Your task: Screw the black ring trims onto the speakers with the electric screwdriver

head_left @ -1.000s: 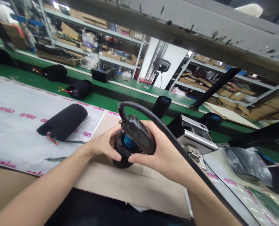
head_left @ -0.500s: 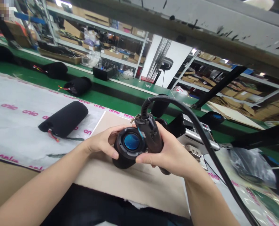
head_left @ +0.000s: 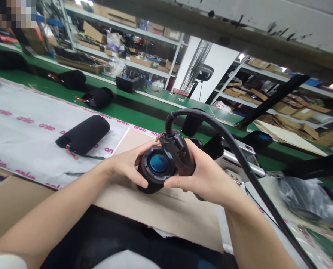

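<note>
A black cylindrical speaker [head_left: 158, 163] stands with its round blue end facing up over the cardboard sheet [head_left: 155, 209]. My left hand [head_left: 131, 166] is closed around its left side, thumb along the front. In my right hand [head_left: 201, 175] is a black corded hand tool [head_left: 180, 153], whose thick cable arcs from its top toward the lower right. The tool's working end is hidden, so its exact kind is unclear. My right thumb also rests against the speaker's lower right edge. Another black speaker body [head_left: 85, 134] lies to the left, with red wires at its near end.
On the green bench [head_left: 149, 106] lie more black speaker bodies [head_left: 97, 98] with wires. A silver-and-black device [head_left: 236, 157] sits right of my hands. Clear plastic bags [head_left: 304, 198] lie at the far right. A grey beam [head_left: 239, 33] crosses overhead, and loaded shelves [head_left: 121, 37] stand behind.
The camera view has shifted slightly, so the scene appears moved a little to the right. Both hands keep their hold on the speaker and the tool.
</note>
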Motion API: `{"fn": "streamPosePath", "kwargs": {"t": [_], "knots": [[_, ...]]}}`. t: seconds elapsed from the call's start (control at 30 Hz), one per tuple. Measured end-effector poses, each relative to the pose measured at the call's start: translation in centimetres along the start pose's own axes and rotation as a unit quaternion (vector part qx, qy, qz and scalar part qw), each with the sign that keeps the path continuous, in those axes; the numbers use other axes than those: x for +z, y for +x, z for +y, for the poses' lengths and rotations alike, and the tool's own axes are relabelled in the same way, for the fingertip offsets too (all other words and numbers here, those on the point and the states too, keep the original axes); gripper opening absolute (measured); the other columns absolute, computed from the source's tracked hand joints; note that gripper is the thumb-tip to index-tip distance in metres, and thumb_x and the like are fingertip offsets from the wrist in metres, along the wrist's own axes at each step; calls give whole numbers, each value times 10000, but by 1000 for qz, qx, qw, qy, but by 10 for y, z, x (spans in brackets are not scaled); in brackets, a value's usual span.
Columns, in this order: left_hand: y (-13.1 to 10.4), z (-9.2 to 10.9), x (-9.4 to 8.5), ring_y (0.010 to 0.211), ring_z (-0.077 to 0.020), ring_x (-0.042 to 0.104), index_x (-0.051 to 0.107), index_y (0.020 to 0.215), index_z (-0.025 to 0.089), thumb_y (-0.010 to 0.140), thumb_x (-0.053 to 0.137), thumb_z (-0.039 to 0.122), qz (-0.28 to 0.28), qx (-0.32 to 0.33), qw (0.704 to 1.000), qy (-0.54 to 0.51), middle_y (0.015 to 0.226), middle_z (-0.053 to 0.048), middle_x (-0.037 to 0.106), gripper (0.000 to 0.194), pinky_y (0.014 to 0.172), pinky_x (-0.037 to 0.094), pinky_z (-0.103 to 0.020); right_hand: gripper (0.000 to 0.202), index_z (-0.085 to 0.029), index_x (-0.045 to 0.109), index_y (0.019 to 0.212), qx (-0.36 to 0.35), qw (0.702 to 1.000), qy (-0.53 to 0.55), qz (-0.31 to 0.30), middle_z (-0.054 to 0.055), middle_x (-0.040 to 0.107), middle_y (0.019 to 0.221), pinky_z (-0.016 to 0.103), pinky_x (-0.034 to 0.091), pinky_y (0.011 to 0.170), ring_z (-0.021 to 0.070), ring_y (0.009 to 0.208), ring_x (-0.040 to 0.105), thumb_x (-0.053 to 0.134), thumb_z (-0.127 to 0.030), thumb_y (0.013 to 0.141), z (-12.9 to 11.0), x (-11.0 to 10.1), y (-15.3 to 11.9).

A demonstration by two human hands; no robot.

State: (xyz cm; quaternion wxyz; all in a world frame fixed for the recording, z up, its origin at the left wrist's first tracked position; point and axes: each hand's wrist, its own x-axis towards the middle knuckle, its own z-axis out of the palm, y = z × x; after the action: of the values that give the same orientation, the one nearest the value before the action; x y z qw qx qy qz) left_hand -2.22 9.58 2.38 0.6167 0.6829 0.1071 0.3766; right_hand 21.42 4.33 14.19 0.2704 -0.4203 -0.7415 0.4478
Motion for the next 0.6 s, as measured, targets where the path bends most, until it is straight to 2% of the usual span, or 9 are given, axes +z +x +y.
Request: {"fn": "streamPosePath", "kwargs": {"t": [0.1, 0.2, 0.3, 0.37, 0.43, 0.5, 0.6], "knots": [[0, 2, -2, 1394, -431, 614, 490, 1583, 256, 552, 1009, 252, -6, -6, 1000, 7, 1560, -158, 603, 1154, 1203, 464, -575, 691, -251, 629, 1346, 14, 1000, 4, -7, 66, 712, 1246, 383, 604, 896, 298, 1156, 697, 955, -292, 738, 1, 0, 0], [-5, 5, -1, 1481, -435, 541, 473, 1602, 275, 581, 1000, 238, -6, -12, 1000, 27, 1599, -149, 572, 1150, 1241, 428, -566, 658, -262, 641, 1316, 5, 1000, 12, -15, 53, 717, 1246, 382, 588, 922, 293, 1156, 695, 955, -275, 738, 3, -2, 2], [-13, 11, 14, 1574, -431, 428, 417, 1640, 326, 564, 1043, 329, 72, 22, 997, 33, 1653, -132, 522, 1244, 1285, 380, -549, 650, -294, 657, 1281, 10, 1000, -2, -22, 23, 727, 1236, 382, 578, 920, 292, 1134, 701, 973, -264, 713, 4, -2, 4], [-16, 17, 30, 1572, -427, 432, 402, 1645, 344, 596, 1037, 461, 144, 38, 989, 22, 1648, -123, 533, 1232, 1268, 414, -533, 648, -323, 664, 1272, 12, 999, -23, -22, 3, 725, 1248, 397, 570, 943, 299, 1153, 694, 981, -278, 709, 4, -1, 3], [-16, 23, 46, 1533, -410, 492, 456, 1613, 335, 730, 960, 519, 197, 31, 980, 27, 1607, -111, 584, 1033, 1230, 468, -510, 654, -348, 666, 1273, 8, 999, -48, -14, -12, 718, 1269, 410, 560, 964, 304, 1176, 681, 985, -290, 705, 4, 1, 0], [-13, 27, 56, 1499, -392, 537, 540, 1556, 312, 837, 891, 468, 229, 29, 972, 53, 1568, -99, 625, 815, 1221, 484, -501, 663, -356, 662, 1295, 0, 998, -55, -6, -10, 714, 1284, 405, 565, 954, 301, 1171, 682, 972, -271, 716, 5, 4, -3], [-11, 27, 60, 1512, -381, 528, 581, 1527, 315, 844, 885, 391, 246, 42, 965, 83, 1591, -79, 611, 751, 1260, 447, -508, 676, -314, 652, 1343, -6, 1000, -12, 10, 29, 732, 1155, 357, 601, 818, 254, 964, 721, 941, -230, 737, 9, 7, -5]]}}
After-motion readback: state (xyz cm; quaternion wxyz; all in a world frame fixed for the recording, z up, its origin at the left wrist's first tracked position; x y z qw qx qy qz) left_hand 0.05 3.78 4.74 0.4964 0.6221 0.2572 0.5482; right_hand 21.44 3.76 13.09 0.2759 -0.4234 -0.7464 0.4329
